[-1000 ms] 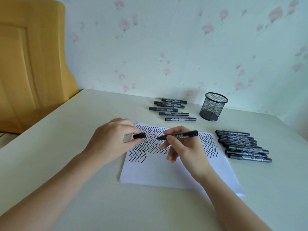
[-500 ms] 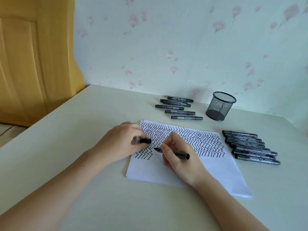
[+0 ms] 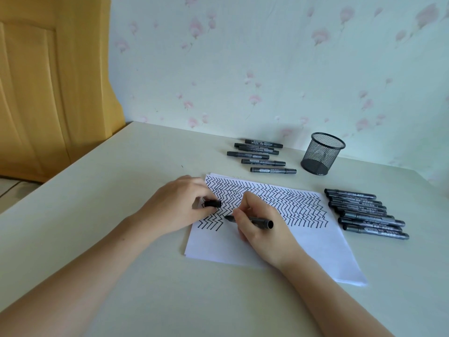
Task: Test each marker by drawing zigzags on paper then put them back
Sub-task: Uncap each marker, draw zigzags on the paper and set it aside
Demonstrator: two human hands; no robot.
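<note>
The pale bench (image 3: pixel 102 215) runs up to a wall with faded pink flowers, and a yellow wooden panel (image 3: pixel 48 81) stands at its far left corner. In front of me lies the paper (image 3: pixel 303 249), a thin stack of white sheets, its upper half covered in rows of black zigzags. On the right of the paper a row of markers (image 3: pixel 364 212) lies side by side, capped, well apart from a second group of six markers (image 3: pixel 261 155) lying beyond the paper's far edge. Their barrels carry pale printed labels, too small for me to read. Just right of that far group stands the black mesh pen cup (image 3: pixel 322 153), upright; through the mesh I see nothing inside it but its dark base.

My left hand (image 3: pixel 179 207) rests on the paper's left edge, thumb and forefinger pinching the black cap (image 3: pixel 212 203). My right hand (image 3: pixel 260 229) lies with its heel on the sheet, fingers curled round the uncapped marker (image 3: pixel 257 221), whose tip points left and sits at the paper right beside the lowest, shortest row of zigzags, its blunt rear end pointing right
</note>
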